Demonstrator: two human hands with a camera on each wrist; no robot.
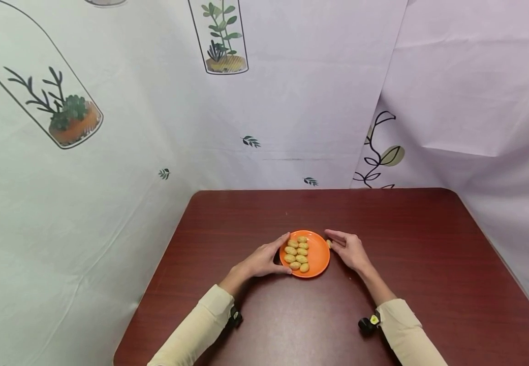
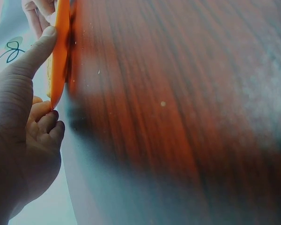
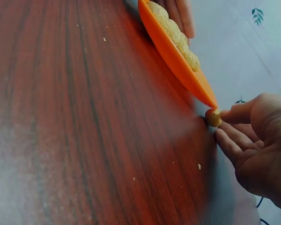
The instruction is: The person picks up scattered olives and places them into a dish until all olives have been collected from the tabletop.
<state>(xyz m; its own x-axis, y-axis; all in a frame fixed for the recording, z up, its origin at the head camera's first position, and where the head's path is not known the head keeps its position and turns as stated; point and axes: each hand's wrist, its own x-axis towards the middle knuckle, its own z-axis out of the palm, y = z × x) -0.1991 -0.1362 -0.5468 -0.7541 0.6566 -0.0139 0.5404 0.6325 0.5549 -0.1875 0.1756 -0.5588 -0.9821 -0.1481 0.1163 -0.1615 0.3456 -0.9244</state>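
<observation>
An orange plate (image 1: 319,255) rests on the table, with several tan, rough-shelled walnuts (image 1: 302,259) lined up in rows across its left half. My left hand (image 1: 260,260) holds the plate's left rim, thumb at the near side and fingers round the far side. Against the right rim, outside the plate, is a single walnut (image 3: 213,117). My right hand (image 1: 350,252) has its thumb and fingers at that walnut, pinching it low beside the rim, as the right wrist view shows. The plate's right half is bare.
The dark red wooden table (image 1: 410,264) spreads around the plate, with small crumbs (image 3: 199,166) on it. A pale printed cloth (image 1: 291,112) hangs behind and along the sides. Dark wrist cameras (image 1: 367,325) sit at both sleeve cuffs.
</observation>
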